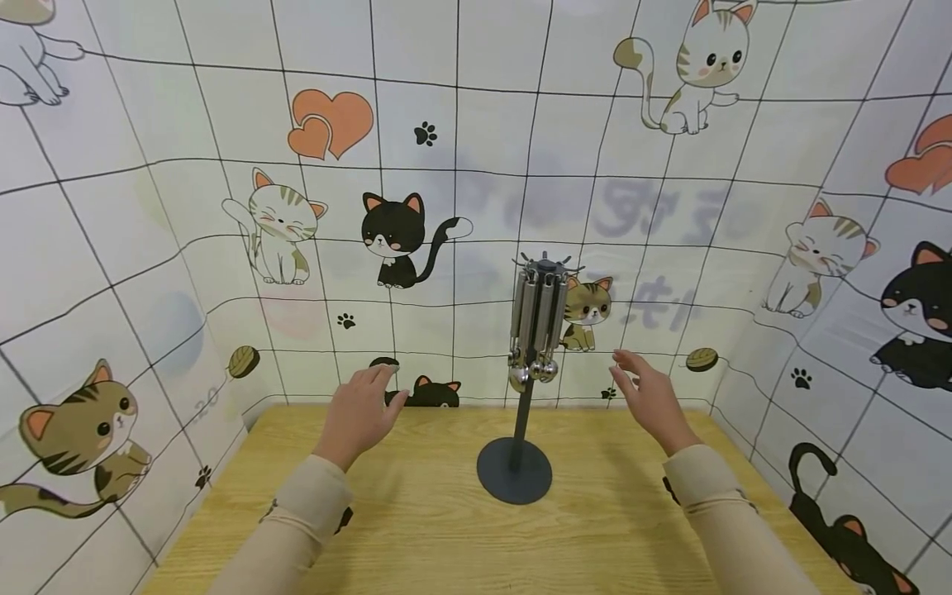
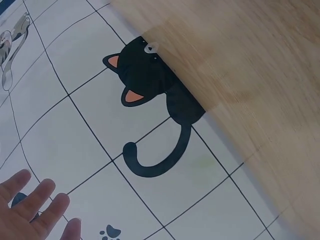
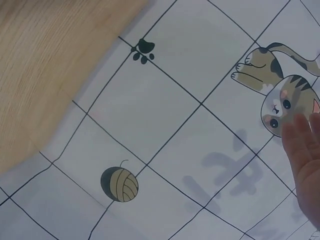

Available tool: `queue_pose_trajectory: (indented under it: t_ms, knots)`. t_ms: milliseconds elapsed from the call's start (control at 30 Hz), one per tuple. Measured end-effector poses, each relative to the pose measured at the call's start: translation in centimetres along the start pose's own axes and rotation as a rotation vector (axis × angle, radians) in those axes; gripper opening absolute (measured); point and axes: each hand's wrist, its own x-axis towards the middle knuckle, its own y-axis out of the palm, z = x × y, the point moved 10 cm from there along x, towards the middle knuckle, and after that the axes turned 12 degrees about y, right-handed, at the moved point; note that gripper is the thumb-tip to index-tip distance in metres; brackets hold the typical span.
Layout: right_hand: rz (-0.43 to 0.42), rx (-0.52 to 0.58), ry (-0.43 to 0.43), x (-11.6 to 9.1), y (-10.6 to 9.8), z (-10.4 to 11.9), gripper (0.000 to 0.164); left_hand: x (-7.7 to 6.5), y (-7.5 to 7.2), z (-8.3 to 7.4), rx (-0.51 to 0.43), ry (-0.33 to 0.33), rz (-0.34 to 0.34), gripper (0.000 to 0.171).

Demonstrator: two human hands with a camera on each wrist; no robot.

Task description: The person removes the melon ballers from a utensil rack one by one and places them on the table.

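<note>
My two hands above a wooden table (image 1: 416, 512), flanking a dark stand (image 1: 523, 421) hung with metal utensils (image 1: 539, 314). In the head view, clock positions are read from the stand's round base (image 1: 514, 475). The stand rises upright toward 12 o'clock; at its top a ring of hooks (image 1: 545, 264) radiates outward, and the utensils hang below it in a close cluster, shiny rounded ends down. Their exact kinds are too small to tell.

My left hand (image 1: 359, 413) lies between 9 and 10 o'clock, fingers extended, thumb held away; the left wrist view shows the fingers slightly spread, near 8 o'clock. My right hand (image 1: 649, 398) lies at 2 o'clock, fingers reaching forward side by side, thumb apart. Both hands hold nothing and stand apart from the utensils, the right one nearer to them.

Light sleeves (image 1: 717, 492) cover my forearms. Behind the table hangs a white gridded sheet (image 1: 491, 132) printed with cats: a black one (image 1: 394, 235) at 11 o'clock, and a tan one (image 1: 591, 314) at 1 o'clock, partly hidden by the utensils.
</note>
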Motion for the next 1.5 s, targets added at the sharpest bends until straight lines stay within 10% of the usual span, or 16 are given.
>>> queue_pose_trajectory:
  t_ms: [600,1500]
  knots:
    - [-0.052,0.111,-0.050,0.8,-1.3,4.4,0.049,1.7,-0.7,-3.1,-0.008,0.102,-0.099,0.052]
    - [-0.064,0.187,-0.097,2.6,-4.4,10.4,0.052,5.1,-1.8,-5.4,-0.073,0.117,-0.043,0.051]
